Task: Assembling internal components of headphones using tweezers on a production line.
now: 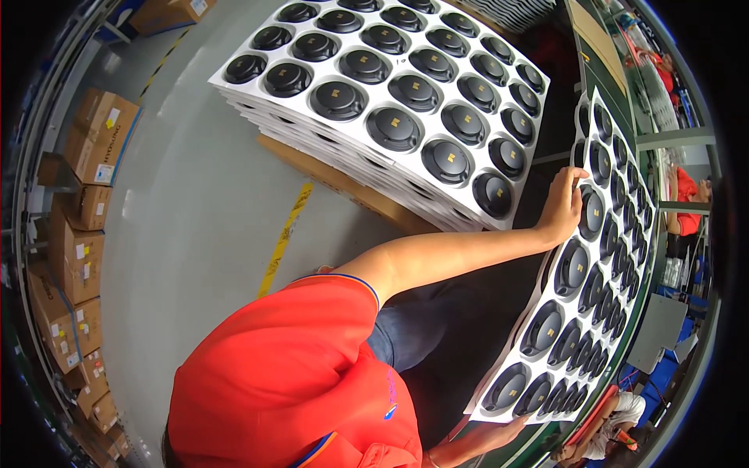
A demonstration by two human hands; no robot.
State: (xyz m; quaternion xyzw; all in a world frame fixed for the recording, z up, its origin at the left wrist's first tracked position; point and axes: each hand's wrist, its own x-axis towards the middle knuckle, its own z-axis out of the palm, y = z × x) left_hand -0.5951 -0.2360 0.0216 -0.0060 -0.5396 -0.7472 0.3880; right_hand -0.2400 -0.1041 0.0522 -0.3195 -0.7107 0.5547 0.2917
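My left hand (563, 204) reaches across and grips the edge of a white moulded tray (538, 300), its fingers hooked over the rim. At the tray's lower corner, my right hand (503, 434) holds the edge from beneath, with part of it hidden. Rows of round black domed parts (572, 267) with small gold marks sit in the tray's recesses. The tray lies over a green-edged work surface (612, 82), and another sheet edge shows under it.
A tall stack of similar white trays (312, 129), its top one filled with black round parts, stands on a brown base (335, 178). Cardboard boxes (82, 261) line the far left. Yellow tape (285, 238) marks the grey floor. Other people in red (688, 201) are beyond the work surface.
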